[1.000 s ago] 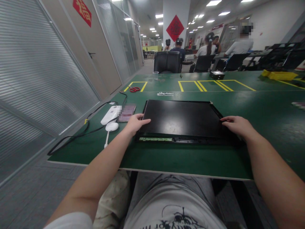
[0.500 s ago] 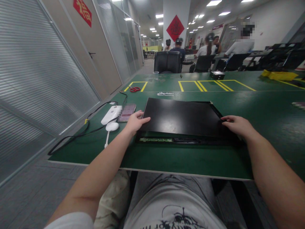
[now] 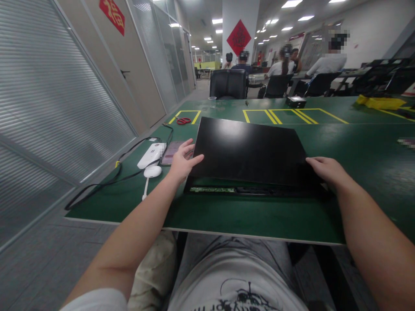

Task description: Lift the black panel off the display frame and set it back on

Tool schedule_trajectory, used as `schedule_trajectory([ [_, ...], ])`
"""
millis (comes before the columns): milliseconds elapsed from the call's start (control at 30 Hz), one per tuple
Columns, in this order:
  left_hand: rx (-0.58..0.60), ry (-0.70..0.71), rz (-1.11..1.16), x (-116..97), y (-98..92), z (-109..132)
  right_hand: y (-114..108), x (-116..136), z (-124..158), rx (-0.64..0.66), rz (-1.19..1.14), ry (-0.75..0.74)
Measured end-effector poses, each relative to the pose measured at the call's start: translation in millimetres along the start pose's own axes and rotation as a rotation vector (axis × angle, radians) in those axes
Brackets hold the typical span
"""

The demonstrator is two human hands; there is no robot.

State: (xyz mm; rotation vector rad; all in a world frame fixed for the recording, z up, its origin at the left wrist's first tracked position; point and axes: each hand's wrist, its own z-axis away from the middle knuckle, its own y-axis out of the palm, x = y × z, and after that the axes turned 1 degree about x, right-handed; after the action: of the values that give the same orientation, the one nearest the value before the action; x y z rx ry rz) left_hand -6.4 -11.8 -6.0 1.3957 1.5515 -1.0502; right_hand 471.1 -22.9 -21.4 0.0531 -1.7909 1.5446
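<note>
A glossy black screen panel (image 3: 249, 151) is tilted up, its far edge raised above a black frame (image 3: 275, 191) lying on the table. Along the frame's near side shows a green circuit board strip (image 3: 212, 189). At the panel's left edge is my left hand (image 3: 182, 162), thumb over the front face and fingers spread beside and behind the edge. My right hand (image 3: 327, 169) grips the right edge, thumb and forefinger closed on it; its other fingers are partly hidden. Most of the frame is covered by the panel.
Left of the panel lie a phone (image 3: 170, 154), a white device (image 3: 151, 155), a round white piece (image 3: 152, 171) and a black cable (image 3: 106, 185). Red-handled scissors (image 3: 183, 121), a plastic cup (image 3: 212, 102) and a small box (image 3: 295, 102) are farther back. Several people sit beyond the table.
The panel's far edge has risen, tilting its face more toward me and hiding the frame's far corner and the small white pieces behind. My left fingers have spread further apart.
</note>
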Motion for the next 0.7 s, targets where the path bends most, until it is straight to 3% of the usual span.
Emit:
schedule_trajectory([
  [67,0.005,0.033,-0.005,0.3,-0.6,-0.1,0.0,2.0,3.4,-0.005,-0.133,0.079],
  [333,-0.033,0.038,0.012,3.7,-5.3,-3.3,-0.5,1.7,3.8,-0.08,-0.617,0.08],
  [433,-0.055,0.019,0.017,3.1,-8.0,-5.6,-9.8,5.2,6.3,-0.01,-0.865,0.079],
  [533,-0.063,0.007,0.031,2.9,-8.1,-6.4,-21.7,12.3,17.3,0.158,-1.007,-0.034],
  [600,-0.06,0.009,0.039,2.9,-7.0,-6.1,-27.9,16.6,26.4,0.11,-1.082,-0.152],
  [700,-0.044,0.0,0.061,1.6,-5.1,-4.6,-33.1,18.8,35.5,0.121,-1.111,-0.151],
])
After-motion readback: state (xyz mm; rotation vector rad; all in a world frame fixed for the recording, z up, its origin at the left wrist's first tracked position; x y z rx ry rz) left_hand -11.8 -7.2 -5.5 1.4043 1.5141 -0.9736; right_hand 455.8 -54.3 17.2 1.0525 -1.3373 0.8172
